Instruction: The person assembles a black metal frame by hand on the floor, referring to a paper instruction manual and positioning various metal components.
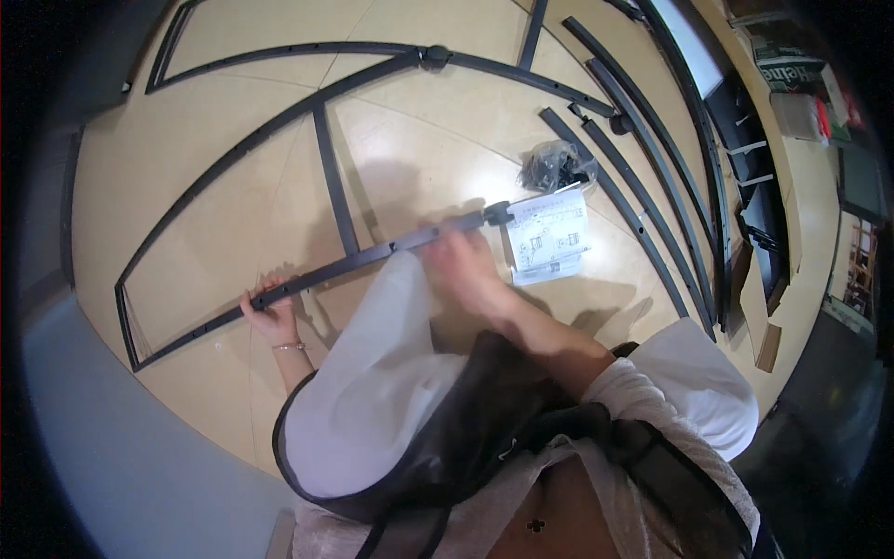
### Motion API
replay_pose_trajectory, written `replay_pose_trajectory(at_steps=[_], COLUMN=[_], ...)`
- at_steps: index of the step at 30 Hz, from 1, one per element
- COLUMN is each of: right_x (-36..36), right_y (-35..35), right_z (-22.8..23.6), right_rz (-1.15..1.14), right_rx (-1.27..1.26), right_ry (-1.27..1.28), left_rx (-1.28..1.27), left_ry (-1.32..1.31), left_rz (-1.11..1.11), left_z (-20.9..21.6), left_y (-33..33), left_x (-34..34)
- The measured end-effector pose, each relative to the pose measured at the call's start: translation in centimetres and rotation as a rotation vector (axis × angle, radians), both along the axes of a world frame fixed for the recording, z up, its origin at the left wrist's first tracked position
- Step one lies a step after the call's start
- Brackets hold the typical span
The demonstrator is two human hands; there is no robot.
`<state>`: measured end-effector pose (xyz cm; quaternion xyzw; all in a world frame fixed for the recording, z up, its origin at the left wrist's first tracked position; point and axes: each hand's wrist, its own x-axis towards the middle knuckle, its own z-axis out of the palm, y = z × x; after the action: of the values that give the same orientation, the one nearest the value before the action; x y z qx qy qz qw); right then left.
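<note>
A long black metal frame tube (354, 261) with holes along it slants across in front of me, over my light-trousered knee. My left hand (272, 312) is closed round its lower left part. Farther right, my right hand (461, 265), blurred by motion, grips the same tube near its right end. A black joint piece (498, 213) sits at that end. A straight crossbar (333, 177) runs from the tube to a long curved black tube (214, 172) beyond it. A printed instruction sheet (548, 240) with drawings lies just beside the joint piece.
A clear plastic bag of dark small parts (556, 168) lies beyond the sheet. Several loose curved black tubes (633, 205) lie to the right. An opened cardboard box (768, 349) with black parts stands at the far right. Another black frame (298, 48) lies at the back.
</note>
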<state>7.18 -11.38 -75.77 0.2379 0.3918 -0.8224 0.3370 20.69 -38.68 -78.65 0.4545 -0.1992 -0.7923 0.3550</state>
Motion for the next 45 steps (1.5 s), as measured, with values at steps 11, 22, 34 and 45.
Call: replay_pose_trajectory(at_steps=[11, 22, 34, 45], right_x=[0.6, 0.1, 0.0, -13.6], right_y=[0.8, 1.5, 7.6, 28.6], right_z=[-7.3, -7.7, -5.6, -10.0], right_rz=[-0.056, 0.044, -0.016, -0.741], right_rx=[0.056, 0.198, 0.607, 0.319], right_ry=[-0.181, -0.286, 0.045, -0.536], left_rx=[-0.595, -1.404, 0.339, 0.356], left_ry=[-1.285, -0.606, -0.368, -0.100], left_rz=[-1.121, -1.787, -0.677, -0.630], left_z=[-0.1, -4.8, -23.2, -17.9], left_y=[1.9, 16.2, 16.8, 17.9], left_x=[-0.5, -9.1, -3.4, -5.1])
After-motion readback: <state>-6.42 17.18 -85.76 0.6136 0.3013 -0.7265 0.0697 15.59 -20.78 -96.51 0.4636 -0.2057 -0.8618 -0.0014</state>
